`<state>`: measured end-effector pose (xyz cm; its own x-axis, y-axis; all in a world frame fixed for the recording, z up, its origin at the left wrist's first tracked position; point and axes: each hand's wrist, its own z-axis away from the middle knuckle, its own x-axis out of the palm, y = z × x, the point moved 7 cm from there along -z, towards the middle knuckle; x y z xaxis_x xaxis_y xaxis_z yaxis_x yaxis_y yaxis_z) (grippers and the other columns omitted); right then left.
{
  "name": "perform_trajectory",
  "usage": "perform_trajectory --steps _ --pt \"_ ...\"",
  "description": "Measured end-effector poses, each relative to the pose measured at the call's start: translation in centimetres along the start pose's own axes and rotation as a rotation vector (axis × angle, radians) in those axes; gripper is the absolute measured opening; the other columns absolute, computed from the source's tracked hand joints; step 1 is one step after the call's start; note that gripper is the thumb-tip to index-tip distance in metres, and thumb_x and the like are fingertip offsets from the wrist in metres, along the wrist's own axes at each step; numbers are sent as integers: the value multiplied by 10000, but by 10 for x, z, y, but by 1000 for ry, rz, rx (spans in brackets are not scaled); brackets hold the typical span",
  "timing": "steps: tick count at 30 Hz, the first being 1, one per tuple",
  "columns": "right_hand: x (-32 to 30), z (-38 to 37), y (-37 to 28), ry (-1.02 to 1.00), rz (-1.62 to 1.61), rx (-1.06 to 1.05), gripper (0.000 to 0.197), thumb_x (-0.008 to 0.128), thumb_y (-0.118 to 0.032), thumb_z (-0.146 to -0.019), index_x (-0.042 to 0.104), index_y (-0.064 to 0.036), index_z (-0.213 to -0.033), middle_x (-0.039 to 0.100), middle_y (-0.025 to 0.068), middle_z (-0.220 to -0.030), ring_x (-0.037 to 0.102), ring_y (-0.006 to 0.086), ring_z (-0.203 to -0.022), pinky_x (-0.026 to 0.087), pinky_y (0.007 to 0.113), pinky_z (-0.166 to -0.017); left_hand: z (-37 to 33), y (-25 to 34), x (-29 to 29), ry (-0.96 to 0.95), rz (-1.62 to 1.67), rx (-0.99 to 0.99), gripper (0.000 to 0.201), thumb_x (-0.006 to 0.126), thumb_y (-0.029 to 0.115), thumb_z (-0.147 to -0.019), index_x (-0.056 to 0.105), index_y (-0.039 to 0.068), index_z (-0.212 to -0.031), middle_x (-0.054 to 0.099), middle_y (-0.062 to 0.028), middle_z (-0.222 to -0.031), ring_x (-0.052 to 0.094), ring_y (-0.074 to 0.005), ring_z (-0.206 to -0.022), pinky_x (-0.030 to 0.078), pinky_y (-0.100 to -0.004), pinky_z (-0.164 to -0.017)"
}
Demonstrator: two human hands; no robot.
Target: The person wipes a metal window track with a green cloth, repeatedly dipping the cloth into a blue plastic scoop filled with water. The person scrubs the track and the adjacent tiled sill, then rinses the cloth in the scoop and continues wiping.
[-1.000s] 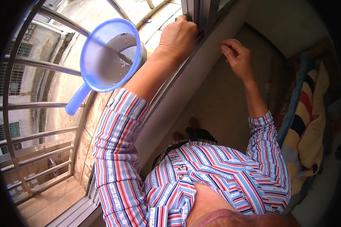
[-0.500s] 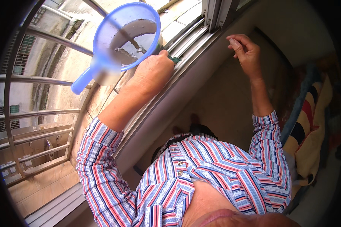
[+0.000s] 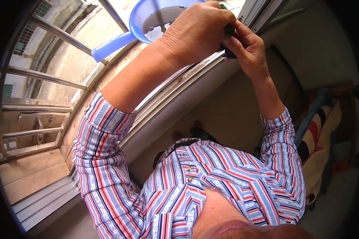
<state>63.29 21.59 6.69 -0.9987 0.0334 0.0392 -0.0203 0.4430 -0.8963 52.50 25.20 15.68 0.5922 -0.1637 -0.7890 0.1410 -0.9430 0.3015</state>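
Observation:
My left hand (image 3: 199,34) and my right hand (image 3: 251,53) meet above the window sill, both closed around a dark green, bunched-up cloth (image 3: 228,51). Only small bits of the cloth show between the fingers; the rest is hidden. Behind my left hand stands a blue plastic dipper (image 3: 113,46) with a long handle pointing left. Murky grey water (image 3: 157,22) lies in it, and my left hand and wrist cover part of its rim. Below my hands runs the metal window track (image 3: 163,99).
Metal bars (image 3: 64,34) enclose the tiled ledge (image 3: 40,175) on the left. A window frame (image 3: 259,14) rises beyond my right hand. On the right, in shadow, lies a patterned fabric (image 3: 321,131). A concrete yard (image 3: 81,55) shows outside the bars.
My left hand has come up from the track beside the dipper, bringing the cloth. My right hand, free before, has closed on the cloth too. The view has shifted slightly.

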Motion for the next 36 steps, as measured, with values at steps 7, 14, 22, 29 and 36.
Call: perform_trajectory --steps 7,14,22,29,36 --pt "-38 -9 32 -1 713 -234 279 656 -149 -885 666 -104 -1161 689 42 -919 646 181 -774 515 298 -715 66 -39 -38 -3 -120 -95 313 647 73 -827 601 -11 -1125 666 -182 -975 663 -285 -771 538 -365 -706" --pt "-4 -16 78 -278 1191 -270 235 678 -183 -832 674 -45 -1023 634 86 -937 633 283 -839 518 384 -727 122 -83 -87 -114 -794 -234 490 741 294 -815 616 83 -1239 608 -202 -1218 645 -325 -1017 454 -453 -947" --pt "100 16 63 -337 1100 -402 246 704 -149 -772 638 -36 -980 619 107 -848 631 299 -833 520 393 -764 146 -108 -74 -311 -764 -419 437 719 199 -835 602 77 -1238 656 -94 -1099 645 -272 -1028 412 -519 -1020" --pt "-1 5 67 -62 933 -305 222 639 -110 -818 657 -52 -1031 658 124 -974 635 315 -890 524 384 -787 138 -49 -88 -243 -753 -254 457 715 106 -814 588 65 -1251 624 -154 -1145 633 -303 -1047 403 -504 -1040" --pt "8 -1 76 -250 1127 -281 159 632 -106 -752 651 -31 -891 625 135 -867 608 326 -880 505 430 -801 250 24 -114 -255 -645 -462 391 684 52 -808 619 47 -1193 594 -159 -1191 538 -345 -1209 380 -478 -1056"
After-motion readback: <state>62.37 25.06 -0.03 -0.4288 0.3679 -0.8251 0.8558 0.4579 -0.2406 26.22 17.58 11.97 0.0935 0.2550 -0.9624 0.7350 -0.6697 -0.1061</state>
